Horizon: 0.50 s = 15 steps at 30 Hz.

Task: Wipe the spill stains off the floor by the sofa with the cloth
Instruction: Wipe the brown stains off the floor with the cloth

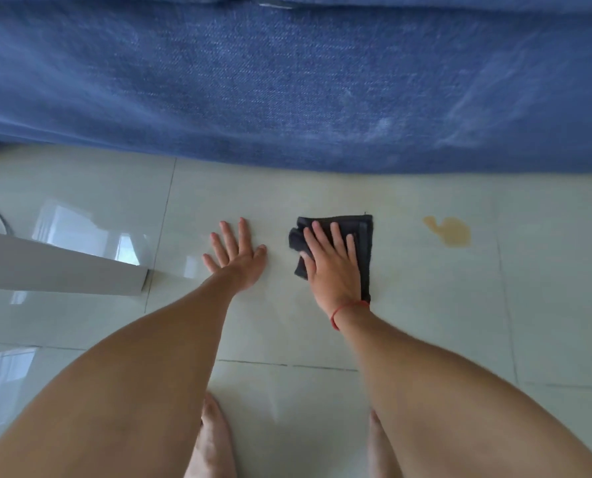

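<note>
Bare feet (211,439) at bottom edge. Dark cloth (361,236) flat on floor (425,322) under right hand (332,267), fingers spread, pressing. Yellow stain (449,231) right of cloth, apart. Left hand (235,251) left of cloth, splayed, empty. Blue sofa (287,81) beyond cloth.

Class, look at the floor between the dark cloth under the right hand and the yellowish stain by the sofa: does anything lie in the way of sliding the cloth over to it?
Nothing visible does. Only bare tile floor separates the cloth under the right hand from the stain.
</note>
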Motion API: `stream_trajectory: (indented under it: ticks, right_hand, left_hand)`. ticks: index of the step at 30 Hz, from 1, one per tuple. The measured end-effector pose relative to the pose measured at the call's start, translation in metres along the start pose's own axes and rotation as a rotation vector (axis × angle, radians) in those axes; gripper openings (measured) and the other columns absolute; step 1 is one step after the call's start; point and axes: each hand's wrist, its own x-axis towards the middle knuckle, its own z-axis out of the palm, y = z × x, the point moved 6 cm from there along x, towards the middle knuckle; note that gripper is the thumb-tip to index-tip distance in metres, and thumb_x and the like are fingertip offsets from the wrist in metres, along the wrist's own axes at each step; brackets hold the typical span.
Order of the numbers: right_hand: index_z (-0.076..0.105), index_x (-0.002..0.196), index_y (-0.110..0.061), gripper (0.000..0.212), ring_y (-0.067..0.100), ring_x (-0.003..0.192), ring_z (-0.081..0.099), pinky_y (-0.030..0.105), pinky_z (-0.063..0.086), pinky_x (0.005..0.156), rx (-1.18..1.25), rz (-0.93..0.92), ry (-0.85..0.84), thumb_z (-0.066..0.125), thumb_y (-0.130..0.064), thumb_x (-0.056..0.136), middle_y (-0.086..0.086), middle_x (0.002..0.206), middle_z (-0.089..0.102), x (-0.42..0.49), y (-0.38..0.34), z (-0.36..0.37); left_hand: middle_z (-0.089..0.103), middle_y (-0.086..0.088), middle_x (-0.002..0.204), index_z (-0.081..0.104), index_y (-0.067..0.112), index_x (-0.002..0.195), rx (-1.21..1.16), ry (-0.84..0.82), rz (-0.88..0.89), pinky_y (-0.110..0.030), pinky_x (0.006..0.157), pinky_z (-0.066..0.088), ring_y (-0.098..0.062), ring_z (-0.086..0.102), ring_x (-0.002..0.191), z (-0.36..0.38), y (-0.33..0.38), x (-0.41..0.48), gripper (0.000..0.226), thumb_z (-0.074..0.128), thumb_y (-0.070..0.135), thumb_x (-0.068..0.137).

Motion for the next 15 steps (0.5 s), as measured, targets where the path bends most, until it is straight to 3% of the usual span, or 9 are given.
stream_trajectory:
  ticks: [3, 6, 8, 11, 15]
  right_hand:
    - [0.056, 0.131, -0.021, 0.050, 0.027, 0.133, 0.047, 0.044, 0.025, 0.113, -0.012, 0.112, -0.005, 0.029, -0.038, 0.092, -0.003, 0.142, 0.053, -0.052, 0.034, 0.001]
    - [0.054, 0.134, -0.019, 0.052, 0.028, 0.134, 0.046, 0.050, 0.033, 0.111, -0.025, 0.322, 0.041, 0.028, -0.039, 0.093, 0.000, 0.142, 0.053, -0.084, 0.093, -0.014]
    - [0.044, 0.141, -0.019, 0.050, 0.028, 0.140, 0.036, 0.051, 0.023, 0.115, 0.015, 0.470, 0.086, 0.029, -0.038, 0.097, 0.001, 0.148, 0.045, -0.086, 0.131, -0.030]
    - [0.026, 0.149, -0.021, 0.049, 0.026, 0.148, 0.012, 0.053, 0.004, 0.118, 0.092, 0.672, 0.133, 0.030, -0.036, 0.102, -0.003, 0.159, 0.023, -0.063, 0.169, -0.049]
    - [0.022, 0.150, -0.021, 0.050, 0.026, 0.149, 0.000, 0.059, -0.003, 0.115, 0.175, 0.787, 0.258, 0.026, -0.035, 0.102, -0.006, 0.161, 0.013, -0.005, 0.163, -0.054]
  left_hand:
    - [-0.025, -0.004, 0.160, -0.007, 0.025, 0.155, -0.060, 0.032, -0.011, -0.046, 0.120, -0.010, -0.024, -0.022, 0.148, -0.011, 0.016, -0.006, 0.067, 0.027, 0.041, 0.100]
    - [-0.024, -0.005, 0.161, -0.004, 0.024, 0.155, -0.010, 0.070, 0.110, -0.044, 0.119, -0.011, -0.023, -0.022, 0.148, -0.014, 0.048, -0.011, 0.063, 0.025, 0.038, 0.101]
    - [-0.026, -0.003, 0.160, -0.008, 0.030, 0.154, 0.037, 0.029, 0.189, -0.045, 0.119, -0.012, -0.022, -0.024, 0.148, 0.000, 0.064, -0.015, 0.063, 0.024, 0.041, 0.101]
    - [-0.029, 0.001, 0.159, -0.012, 0.038, 0.152, 0.032, 0.021, 0.172, -0.048, 0.117, -0.015, -0.023, -0.026, 0.147, 0.030, 0.071, -0.022, 0.061, 0.020, 0.044, 0.101]
    - [-0.030, 0.002, 0.158, -0.014, 0.041, 0.150, 0.047, 0.011, 0.150, -0.049, 0.115, -0.017, -0.025, -0.027, 0.146, 0.038, 0.070, -0.017, 0.059, 0.017, 0.044, 0.101]
